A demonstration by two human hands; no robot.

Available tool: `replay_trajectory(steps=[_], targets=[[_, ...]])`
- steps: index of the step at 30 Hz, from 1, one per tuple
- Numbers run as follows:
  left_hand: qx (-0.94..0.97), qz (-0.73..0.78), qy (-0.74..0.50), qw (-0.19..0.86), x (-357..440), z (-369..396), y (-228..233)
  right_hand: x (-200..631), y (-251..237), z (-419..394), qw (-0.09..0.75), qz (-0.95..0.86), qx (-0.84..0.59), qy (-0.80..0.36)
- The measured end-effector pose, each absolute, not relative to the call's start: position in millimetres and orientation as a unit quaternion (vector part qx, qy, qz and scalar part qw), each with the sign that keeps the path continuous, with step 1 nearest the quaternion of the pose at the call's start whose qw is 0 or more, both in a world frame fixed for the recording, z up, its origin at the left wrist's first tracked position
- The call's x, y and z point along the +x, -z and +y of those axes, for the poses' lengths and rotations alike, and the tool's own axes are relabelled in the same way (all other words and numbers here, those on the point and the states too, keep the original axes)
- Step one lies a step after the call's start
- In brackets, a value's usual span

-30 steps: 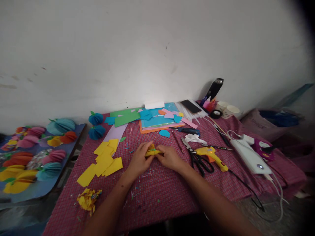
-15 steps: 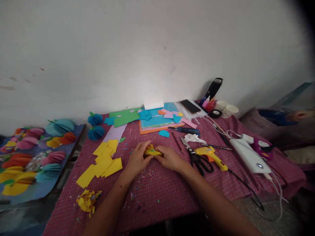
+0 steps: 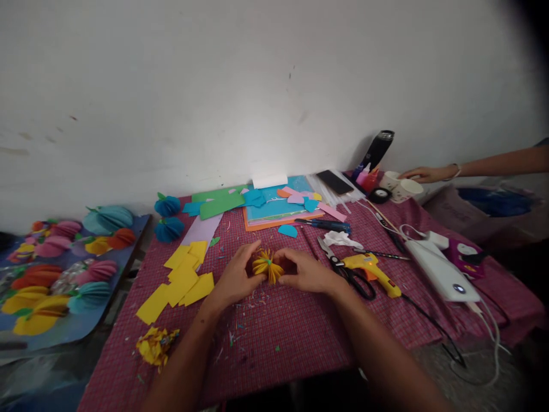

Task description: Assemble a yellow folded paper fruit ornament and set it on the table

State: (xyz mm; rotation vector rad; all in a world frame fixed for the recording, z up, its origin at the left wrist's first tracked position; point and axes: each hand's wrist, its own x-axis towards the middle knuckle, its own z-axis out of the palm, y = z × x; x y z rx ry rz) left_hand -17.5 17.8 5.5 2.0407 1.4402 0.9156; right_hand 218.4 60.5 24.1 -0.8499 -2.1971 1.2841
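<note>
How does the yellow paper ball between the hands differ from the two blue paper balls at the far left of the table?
The yellow paper ball is fanned between the left hand and right hand; the blue paper balls lie untouched on the table. The yellow one looks smaller and spikier, the blue ones rounder and fuller. It is one; they are a pair. All are folded paper with a green bit.

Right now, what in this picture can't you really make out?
- Yellow paper ball: sides covered by left hand and right hand, head view.
- Co-worker's hand: arm cut by right edge.
- Paper cups: contents too small.
- Power bank: blurred.
</note>
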Motion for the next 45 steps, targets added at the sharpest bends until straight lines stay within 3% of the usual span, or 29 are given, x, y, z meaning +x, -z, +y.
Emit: replay_trajectory(steps=[5, 11, 28, 45], targets=[[0.757, 0.511, -0.321, 0.251, -24, 14, -19, 223, -27, 62, 0.231, -0.780, -0.290, -0.504], [0.762, 0.503, -0.373, 0.167, -28, 10, -31, 225, -21, 65, 0.228, -0.783, -0.302, -0.495], [0.791, 0.488, -0.310, 0.199, -20, 12, -28, 224, -21, 68, 0.256, -0.799, -0.302, -0.452], [0.785, 0.499, -0.320, 0.181, -23, 14, -23, 215, -18, 62, 0.227, -0.812, -0.346, -0.411]])
